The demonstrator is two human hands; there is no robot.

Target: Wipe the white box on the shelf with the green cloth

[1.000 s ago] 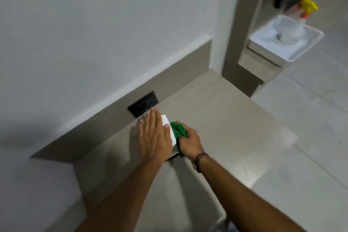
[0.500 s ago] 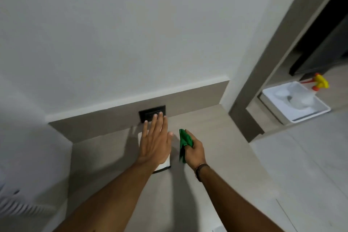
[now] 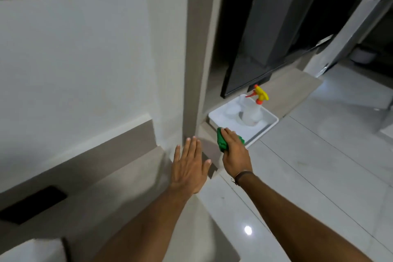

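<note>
The white box (image 3: 32,250) lies on the beige shelf (image 3: 123,185) at the bottom left corner of the view, partly cut off by the frame edge. Neither hand touches it. My left hand (image 3: 189,166) hovers flat above the shelf's right end, fingers spread, holding nothing. To its right, my right hand (image 3: 235,153) grips the bunched green cloth (image 3: 222,140) near the corner of a white tray, beside the base of the pillar.
A white tray (image 3: 268,125) on a low ledge holds a clear spray bottle (image 3: 253,110) with a yellow and orange trigger. A black wall socket (image 3: 32,204) sits behind the shelf. A grey pillar (image 3: 197,49) and a dark panel (image 3: 265,27) stand behind; glossy floor tiles lie to the right.
Both hands have left the white box and moved right toward the tray. The view has swung right, so the box now sits at the bottom left corner.
</note>
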